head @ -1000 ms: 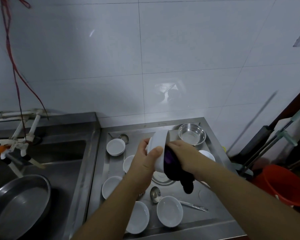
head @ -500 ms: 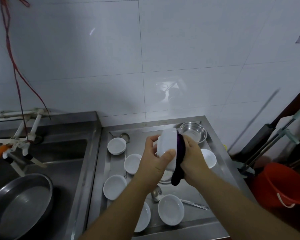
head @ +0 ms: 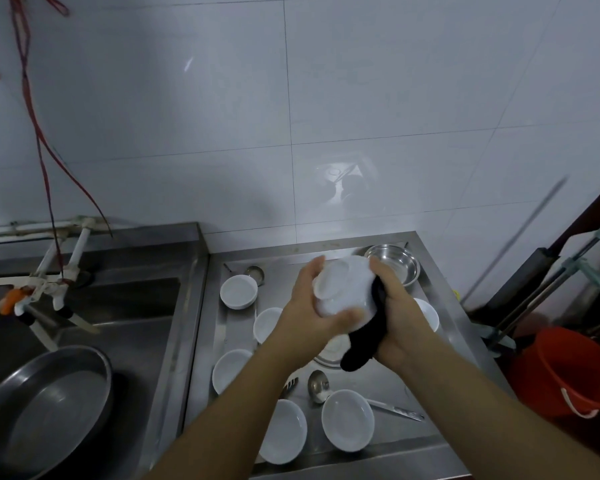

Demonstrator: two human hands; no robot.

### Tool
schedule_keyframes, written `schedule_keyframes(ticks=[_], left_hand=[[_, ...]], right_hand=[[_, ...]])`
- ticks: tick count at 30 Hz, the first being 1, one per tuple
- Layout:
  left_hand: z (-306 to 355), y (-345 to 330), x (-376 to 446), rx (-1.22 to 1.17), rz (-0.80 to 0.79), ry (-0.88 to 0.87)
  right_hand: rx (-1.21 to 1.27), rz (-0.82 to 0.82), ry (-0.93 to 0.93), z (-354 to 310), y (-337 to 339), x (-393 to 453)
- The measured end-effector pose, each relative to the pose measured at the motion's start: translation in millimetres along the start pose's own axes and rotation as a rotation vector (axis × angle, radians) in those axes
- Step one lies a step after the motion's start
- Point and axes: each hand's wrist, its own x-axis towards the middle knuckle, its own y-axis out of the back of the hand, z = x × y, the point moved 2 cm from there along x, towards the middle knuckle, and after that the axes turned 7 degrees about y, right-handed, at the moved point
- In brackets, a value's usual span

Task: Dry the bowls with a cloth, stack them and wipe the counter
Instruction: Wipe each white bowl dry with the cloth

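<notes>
Above the steel counter (head: pixel 430 341), both hands held one white bowl (head: pixel 343 289) turned on its side, its foot ring facing left toward the camera. The left hand (head: pixel 305 306) gripped it from the left, thumb across the lower edge. The right hand (head: pixel 395 317) pressed a dark cloth (head: pixel 368 341) against the bowl's right side, the cloth's loose end hanging down below the palm. More white bowls lay apart on the counter, one (head: pixel 239 291) at the far left and two near the front edge (head: pixel 347 419). A steel bowl (head: pixel 395 263) sat in the far right corner. A ladle (head: pixel 317 386) lay beside the front bowls.
</notes>
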Motion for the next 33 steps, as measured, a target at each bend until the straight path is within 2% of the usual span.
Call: schedule_keyframes(ticks=[1,3,5,8,14,18,21,23,26,28,31,33], left_hand=[[-3,0,-1,-0.178,0.019,0.127],[-12,0,-6,-0.507,-0.047,0.421],[-16,-1,-14,-0.652,-0.152,0.518],[-9,-3,-20,-0.845,-0.198,0.485],[-2,-4,-12,-1.044,-0.099,0.468],[6,3,-1,-1.104,-0.047,0.42],[13,6,4,-1.07,-0.029,0.403],[15,8,6,-1.046,-0.024,0.399],[18,14,6,-0.987,-0.02,0.364],[19,16,5,-0.915,-0.012,0.329],[20,12,5,-0.736,-0.03,0.295],[22,6,3,-0.633,-0.105,0.245]], right_hand=[[0.027,-0.002,0.019,-1,1,2],[0.05,0.007,0.051,-3,6,6],[0.059,0.016,0.051,-2,13,10],[0.046,0.029,0.066,3,22,12],[-0.014,0.058,0.053,8,26,12],[-0.223,0.08,0.025,15,30,12],[-0.502,0.234,0.051,19,35,14],[-0.59,0.321,0.09,15,36,15],[-0.595,0.398,0.254,-2,28,14],[-0.572,0.387,0.411,-17,20,12],[-0.712,0.187,0.716,-33,1,5],[-1.002,-0.074,1.03,-36,-10,-3]])
